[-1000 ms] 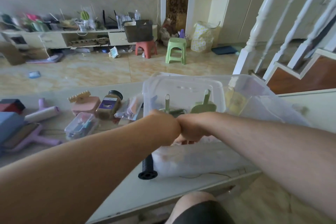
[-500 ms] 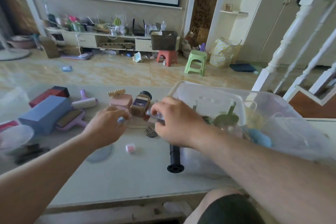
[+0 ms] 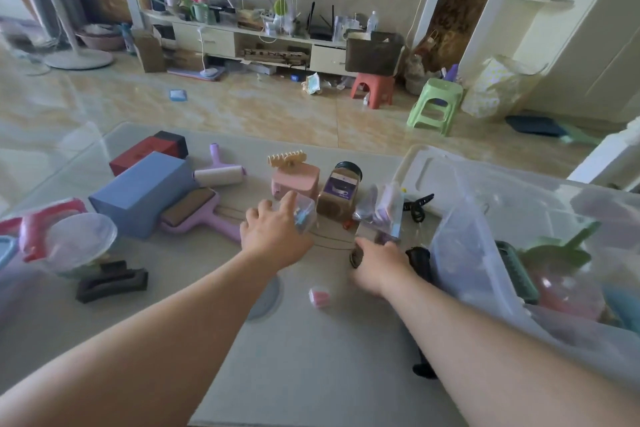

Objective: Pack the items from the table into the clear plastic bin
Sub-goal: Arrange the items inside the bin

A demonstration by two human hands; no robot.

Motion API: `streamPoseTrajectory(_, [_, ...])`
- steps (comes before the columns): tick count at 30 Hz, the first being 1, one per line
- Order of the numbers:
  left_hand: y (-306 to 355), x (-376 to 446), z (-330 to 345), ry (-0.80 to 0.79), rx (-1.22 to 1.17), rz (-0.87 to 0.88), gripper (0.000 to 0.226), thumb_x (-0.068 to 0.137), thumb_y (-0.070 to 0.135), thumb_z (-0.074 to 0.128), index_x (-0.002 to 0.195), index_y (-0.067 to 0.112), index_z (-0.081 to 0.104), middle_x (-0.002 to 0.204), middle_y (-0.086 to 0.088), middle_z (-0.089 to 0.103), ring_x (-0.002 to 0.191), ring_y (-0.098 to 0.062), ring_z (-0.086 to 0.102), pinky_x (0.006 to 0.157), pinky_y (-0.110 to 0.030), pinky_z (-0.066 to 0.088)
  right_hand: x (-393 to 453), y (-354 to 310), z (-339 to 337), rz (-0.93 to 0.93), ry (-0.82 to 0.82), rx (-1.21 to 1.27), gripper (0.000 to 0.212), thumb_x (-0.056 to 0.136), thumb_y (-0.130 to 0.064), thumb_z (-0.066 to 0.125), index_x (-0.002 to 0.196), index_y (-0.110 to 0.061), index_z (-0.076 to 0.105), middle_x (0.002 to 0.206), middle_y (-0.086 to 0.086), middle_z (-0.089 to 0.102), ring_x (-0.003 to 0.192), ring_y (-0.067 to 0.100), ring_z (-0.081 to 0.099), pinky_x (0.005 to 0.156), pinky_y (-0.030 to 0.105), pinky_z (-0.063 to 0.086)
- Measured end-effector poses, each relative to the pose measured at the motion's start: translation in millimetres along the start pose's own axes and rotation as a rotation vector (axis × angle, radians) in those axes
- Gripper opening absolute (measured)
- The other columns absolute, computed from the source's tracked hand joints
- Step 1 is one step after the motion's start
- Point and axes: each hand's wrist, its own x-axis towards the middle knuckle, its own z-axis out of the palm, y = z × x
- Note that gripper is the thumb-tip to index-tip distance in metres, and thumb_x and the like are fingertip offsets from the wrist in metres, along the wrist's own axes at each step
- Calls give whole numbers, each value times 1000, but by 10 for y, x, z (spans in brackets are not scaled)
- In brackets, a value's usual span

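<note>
1. Clear plastic bin stands at the right edge of the worktop. It already holds a green scoop, a dark green brush and pinkish items we cannot identify through the wall.
2. Our left hand rests on a small clear box of coloured bits; the forefinger points up over its lid and the other fingers spread loosely round its near side. No firm grip is visible.
3. Our right hand reaches toward a clear pouch just right of the brown jar. The fingertips are hidden behind the knuckles, so we cannot tell whether it has closed on anything.
4. Well apart from the bin, still unpacked: a blue box, a red box, a lint roller, a lilac brush, a pink holder carrying a cream hair claw, a black clip and a small pink cube.
5. Judgement: the step in hand is a two-handed pick-up of box and pouch. To do it well we should close thumb and fingers on opposite walls of the box and keep it level, in case the lid is loose.
6. The pouch will sag; pinch it near its upper edge.
7. Lift straight up first, since jar and holder stand touching or just beside both targets and could tip.
8. Carry rightward over the bin rim and set down in the free near corner.
</note>
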Motion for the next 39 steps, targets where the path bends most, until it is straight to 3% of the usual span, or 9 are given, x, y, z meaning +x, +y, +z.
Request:
streamPoseTrajectory(3, [-18,127,165,-17,81,5,77,84,53,63,148,41,22,135,-16,46,123,-43,46,101,-53,38,195,1,221,10,98,69,47,88,-33,57,133,-49,53,145,13,35,124,43,49,101,46,52])
streamPoseTrajectory(6, [-92,135,180,-2,104,60,75,82,47,69,143,43,26,121,-15,50,112,-42,55,96,-52,43,223,-24,273,-12,144,68,35,92,-34,60,125,-45,57,134,10,40,112,40,53,84,40,52])
streamPoseTrajectory(12, [-116,-199,-8,8,131,190,76,69,52,74,135,48,36,111,-8,48,98,-38,56,79,-41,52,-102,-164,99,-150,202,5,38,95,-25,62,129,-29,45,130,9,53,108,36,61,72,39,45])
streamPoseTrajectory(18, [206,-671,-685,174,83,276,81,69,52,73,140,53,34,113,-5,57,97,-31,58,79,-39,55,-892,-393,-680,-406,301,226,56,86,-25,69,137,-24,46,119,3,54,100,27,53,77,36,44])
streamPoseTrajectory(22, [855,-899,-1216,231,-24,345,78,76,50,77,142,55,36,113,-2,52,95,-25,55,76,-36,46,-1372,14,-1413,-554,449,185,51,82,-34,72,128,-24,54,104,3,59,94,27,58,72,35,46])
streamPoseTrajectory(25, [1486,-1000,-1350,206,-111,429,81,76,47,75,144,55,31,116,-8,49,98,-30,54,81,-42,53,-1572,651,-1872,-469,486,116,39,78,-32,72,113,-25,54,98,1,61,93,28,57,72,36,46])
streamPoseTrajectory(29, [2312,-1103,-1028,49,-37,536,85,82,56,71,148,51,18,119,-12,44,94,-31,54,65,-31,45,-1571,1621,-2026,-189,400,134,32,78,-30,75,104,-26,57,97,-3,62,94,26,60,69,34,44])
streamPoseTrajectory(35, [3215,-956,-291,-113,204,566,103,84,69,56,158,49,-15,152,-32,28,122,-49,52,87,-44,49,-1225,2474,-1646,-20,276,127,33,77,-37,79,101,-28,58,108,0,67,95,24,63,83,37,55])
streamPoseTrajectory(39, [3500,-834,62,-250,311,490,95,93,67,49,160,44,-14,162,-34,11,138,-48,42,98,-46,46,-1000,2648,-1471,-11,223,160,27,71,-36,76,89,-29,58,97,-3,67,88,22,64,79,39,57])
